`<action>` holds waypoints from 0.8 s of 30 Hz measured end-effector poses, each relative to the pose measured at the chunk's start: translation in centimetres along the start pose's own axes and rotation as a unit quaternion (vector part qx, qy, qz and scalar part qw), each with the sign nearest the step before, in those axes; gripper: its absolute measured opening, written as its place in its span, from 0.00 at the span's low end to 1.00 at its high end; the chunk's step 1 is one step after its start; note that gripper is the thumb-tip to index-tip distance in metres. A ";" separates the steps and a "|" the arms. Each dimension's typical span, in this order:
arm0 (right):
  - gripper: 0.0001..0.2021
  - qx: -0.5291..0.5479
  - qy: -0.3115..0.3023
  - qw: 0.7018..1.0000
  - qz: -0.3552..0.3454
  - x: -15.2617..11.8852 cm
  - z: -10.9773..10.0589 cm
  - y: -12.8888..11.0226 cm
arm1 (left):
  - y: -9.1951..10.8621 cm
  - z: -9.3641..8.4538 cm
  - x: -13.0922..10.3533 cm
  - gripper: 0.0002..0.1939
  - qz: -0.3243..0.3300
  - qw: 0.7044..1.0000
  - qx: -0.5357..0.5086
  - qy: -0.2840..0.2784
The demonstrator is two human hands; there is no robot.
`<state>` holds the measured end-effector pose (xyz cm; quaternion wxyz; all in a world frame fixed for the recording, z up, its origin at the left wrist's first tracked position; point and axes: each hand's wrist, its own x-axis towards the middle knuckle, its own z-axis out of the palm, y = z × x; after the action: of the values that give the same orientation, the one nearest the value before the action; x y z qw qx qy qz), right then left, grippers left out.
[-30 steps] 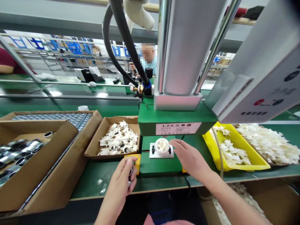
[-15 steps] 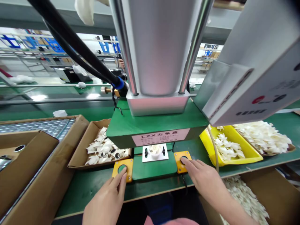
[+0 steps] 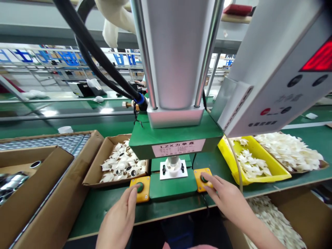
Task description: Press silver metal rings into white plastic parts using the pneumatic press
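Green workbench [image 3: 85,211], press [image 3: 173,133], left hand [image 3: 118,216] and right hand [image 3: 228,197] at buttons [image 3: 140,187]

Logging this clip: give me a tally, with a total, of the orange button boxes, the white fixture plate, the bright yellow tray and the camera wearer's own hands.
Orange button boxes: 2
White fixture plate: 1
Yellow tray: 1
Wearer's left hand: 1
Wearer's right hand: 1
Total: 6
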<state>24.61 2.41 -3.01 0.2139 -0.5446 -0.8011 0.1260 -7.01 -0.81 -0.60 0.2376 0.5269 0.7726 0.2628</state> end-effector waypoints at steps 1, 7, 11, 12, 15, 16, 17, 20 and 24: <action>0.18 0.047 -0.008 0.999 0.014 0.0 -0.3 -0.2 | 0.3 -0.1 -0.3 0.21 -0.008 0.998 -0.059 0.010; 0.23 0.389 -0.005 0.917 0.093 3.7 -1.8 -4.4 | 4.0 0.6 -2.7 0.16 -0.085 0.920 -0.380 -0.034; 0.17 0.459 -0.034 0.887 0.037 9.0 -2.2 -8.0 | 3.9 2.2 -3.2 0.16 -0.036 0.901 -0.410 -0.136; 0.15 0.445 -0.046 0.894 0.026 10.0 -2.1 -8.7 | 3.3 2.5 -3.2 0.16 -0.015 0.903 -0.402 -0.149; 0.17 0.439 -0.090 0.893 0.029 10.8 -1.6 -10.0 | 1.0 2.9 -3.1 0.17 0.014 0.914 -0.383 -0.132; 0.15 0.455 -0.121 0.881 0.040 10.4 -1.3 -10.2 | 0.1 2.9 -3.1 0.17 0.014 0.916 -0.384 -0.118; 0.14 0.474 -0.159 0.864 0.049 9.9 -0.9 -10.4 | -0.8 2.8 -3.2 0.17 0.012 0.917 -0.384 -0.108; 0.18 0.487 -0.252 0.835 0.059 8.6 -0.2 -10.8 | -2.9 2.4 -3.4 0.17 0.016 0.920 -0.374 -0.118; 0.20 0.399 -0.233 0.887 -0.002 10.6 0.7 -12.8 | -3.3 2.2 -3.8 0.20 0.020 0.922 -0.369 -0.113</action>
<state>10.43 7.41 4.09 0.2203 -0.3669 -0.7114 0.5575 -6.64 -5.11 -4.08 0.4959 0.4434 0.5778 0.4728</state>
